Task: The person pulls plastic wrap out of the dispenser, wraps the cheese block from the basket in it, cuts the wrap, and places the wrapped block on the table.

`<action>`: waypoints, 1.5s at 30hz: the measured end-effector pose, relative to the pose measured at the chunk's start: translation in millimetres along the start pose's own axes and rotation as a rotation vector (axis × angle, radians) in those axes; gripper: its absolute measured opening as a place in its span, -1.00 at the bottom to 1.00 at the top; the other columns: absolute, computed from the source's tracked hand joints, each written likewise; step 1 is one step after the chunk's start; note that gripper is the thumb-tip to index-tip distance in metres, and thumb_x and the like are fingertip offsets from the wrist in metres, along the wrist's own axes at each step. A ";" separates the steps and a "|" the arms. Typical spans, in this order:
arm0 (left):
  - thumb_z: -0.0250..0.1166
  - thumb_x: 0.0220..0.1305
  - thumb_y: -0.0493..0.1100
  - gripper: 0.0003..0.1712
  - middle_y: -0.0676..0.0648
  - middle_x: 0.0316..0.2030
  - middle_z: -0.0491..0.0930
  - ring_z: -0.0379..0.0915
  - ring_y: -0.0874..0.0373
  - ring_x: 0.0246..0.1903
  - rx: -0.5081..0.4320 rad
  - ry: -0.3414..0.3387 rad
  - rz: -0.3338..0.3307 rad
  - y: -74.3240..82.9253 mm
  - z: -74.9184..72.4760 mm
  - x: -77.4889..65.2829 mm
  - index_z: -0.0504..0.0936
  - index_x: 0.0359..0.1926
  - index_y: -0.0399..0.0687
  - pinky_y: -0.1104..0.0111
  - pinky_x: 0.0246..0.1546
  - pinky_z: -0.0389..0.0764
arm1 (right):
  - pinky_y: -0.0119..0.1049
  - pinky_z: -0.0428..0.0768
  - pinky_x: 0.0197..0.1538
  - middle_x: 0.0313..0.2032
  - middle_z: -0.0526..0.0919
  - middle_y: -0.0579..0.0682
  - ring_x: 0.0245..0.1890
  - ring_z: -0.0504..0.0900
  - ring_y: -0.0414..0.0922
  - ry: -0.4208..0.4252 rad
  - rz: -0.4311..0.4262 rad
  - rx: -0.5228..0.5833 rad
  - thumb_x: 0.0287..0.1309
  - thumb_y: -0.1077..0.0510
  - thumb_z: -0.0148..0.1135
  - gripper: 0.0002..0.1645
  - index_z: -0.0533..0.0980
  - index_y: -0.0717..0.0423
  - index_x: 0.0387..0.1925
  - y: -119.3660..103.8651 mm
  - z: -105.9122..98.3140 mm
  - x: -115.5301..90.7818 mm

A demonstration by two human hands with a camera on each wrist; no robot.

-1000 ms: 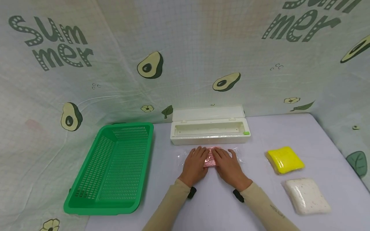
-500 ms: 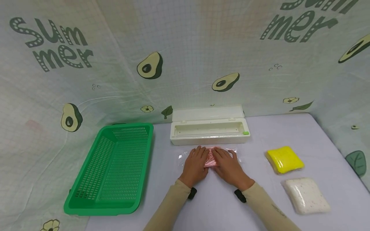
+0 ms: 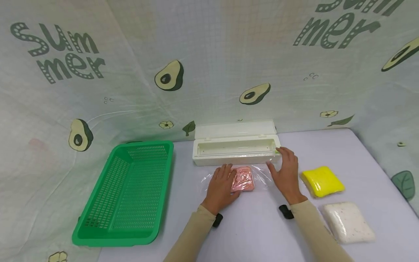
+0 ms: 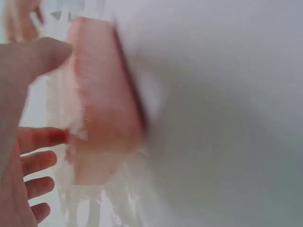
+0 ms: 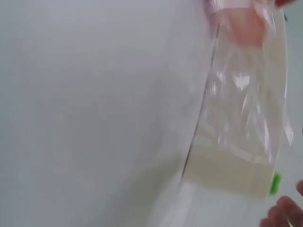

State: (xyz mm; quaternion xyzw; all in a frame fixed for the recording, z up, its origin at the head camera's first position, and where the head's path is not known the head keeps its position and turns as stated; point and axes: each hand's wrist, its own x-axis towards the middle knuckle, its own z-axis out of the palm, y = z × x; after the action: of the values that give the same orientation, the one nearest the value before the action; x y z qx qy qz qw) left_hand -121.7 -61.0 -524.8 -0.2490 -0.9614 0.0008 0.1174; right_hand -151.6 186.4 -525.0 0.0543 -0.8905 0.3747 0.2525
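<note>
In the head view a pink block (image 3: pixel 243 178) lies under clear cling film (image 3: pixel 261 174) in front of a white cling film dispenser (image 3: pixel 229 160). My left hand (image 3: pixel 220 187) rests on the block's left part, fingers stretched forward. In the left wrist view the pink block (image 4: pixel 102 94) looks blurred, with the left thumb and fingertips at its edge. My right hand (image 3: pixel 287 174) reaches to the dispenser's right end. Its index fingertip is at the green slider (image 3: pixel 277 151), the thumb apart near the front edge. In the right wrist view the green slider (image 5: pixel 275 183) shows close to several fingertips.
A green basket (image 3: pixel 160 214) stands on the left. To the right lie a yellow wrapped block (image 3: pixel 323 181) and a white wrapped block (image 3: pixel 347 222). The dispenser's lid (image 3: pixel 235 128) stands raised near the patterned cloth (image 3: pixel 209 91) behind the table.
My right hand has left the pink block and moved right and forward to the green slider. The left hand stays on the block, whose right part now shows.
</note>
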 end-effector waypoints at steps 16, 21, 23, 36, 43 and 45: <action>0.31 0.48 0.18 -0.39 0.03 0.39 0.44 0.30 0.06 0.41 -0.258 0.031 0.033 30.4 -38.8 75.2 0.52 0.43 0.10 0.14 0.41 0.31 | 0.35 0.30 0.36 0.40 0.33 0.48 0.31 0.29 0.48 -0.148 0.056 -0.062 0.12 0.22 0.62 -0.09 0.38 0.45 0.40 46.3 -6.9 37.1; 0.33 0.46 0.16 -0.46 0.09 0.28 0.50 0.36 0.12 0.31 -0.241 0.053 0.010 47.4 -35.2 104.7 0.59 0.36 0.17 0.19 0.35 0.35 | 0.34 0.36 0.36 0.40 0.39 0.42 0.30 0.35 0.44 -0.135 0.015 -0.159 0.06 0.17 0.67 -0.06 0.41 0.39 0.40 49.3 -7.2 38.4; 0.33 0.47 0.17 -0.49 0.11 0.23 0.53 0.38 0.14 0.27 -0.227 0.063 0.000 55.1 -32.6 116.5 0.62 0.34 0.19 0.21 0.33 0.36 | 0.33 0.37 0.36 0.39 0.42 0.40 0.30 0.37 0.43 -0.124 -0.001 -0.196 0.04 0.18 0.68 -0.06 0.43 0.38 0.39 50.2 -7.2 38.0; 0.24 0.52 0.26 -0.60 0.22 0.14 0.62 0.44 0.22 0.19 -0.058 0.039 -0.025 85.8 -18.2 158.9 0.73 0.24 0.36 0.31 0.28 0.39 | 0.35 0.48 0.23 0.39 0.48 0.31 0.28 0.43 0.42 -0.087 -0.020 -0.331 0.00 0.29 0.66 -0.12 0.52 0.24 0.38 44.7 -5.0 35.1; 0.27 0.49 0.26 -0.62 0.25 0.12 0.64 0.45 0.25 0.16 -0.002 0.029 -0.039 88.9 -13.5 166.1 0.75 0.20 0.40 0.34 0.24 0.40 | 0.36 0.47 0.24 0.37 0.49 0.33 0.27 0.42 0.43 -0.081 0.002 -0.332 -0.01 0.25 0.69 -0.12 0.53 0.24 0.38 43.4 -4.9 33.1; 0.28 0.48 0.26 -0.62 0.26 0.10 0.64 0.45 0.25 0.16 0.006 0.025 -0.043 89.3 -13.2 167.1 0.76 0.19 0.40 0.34 0.23 0.39 | 0.35 0.47 0.25 0.37 0.49 0.33 0.27 0.42 0.43 -0.082 0.011 -0.332 0.00 0.24 0.68 -0.12 0.52 0.24 0.38 42.4 -5.0 32.1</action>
State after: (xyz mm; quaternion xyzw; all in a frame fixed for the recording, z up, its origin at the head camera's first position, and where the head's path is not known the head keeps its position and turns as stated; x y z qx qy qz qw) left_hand -217.8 96.4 -479.7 -0.2278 -0.9650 -0.0020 0.1299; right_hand -189.4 223.1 -533.4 0.0222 -0.9500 0.2210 0.2194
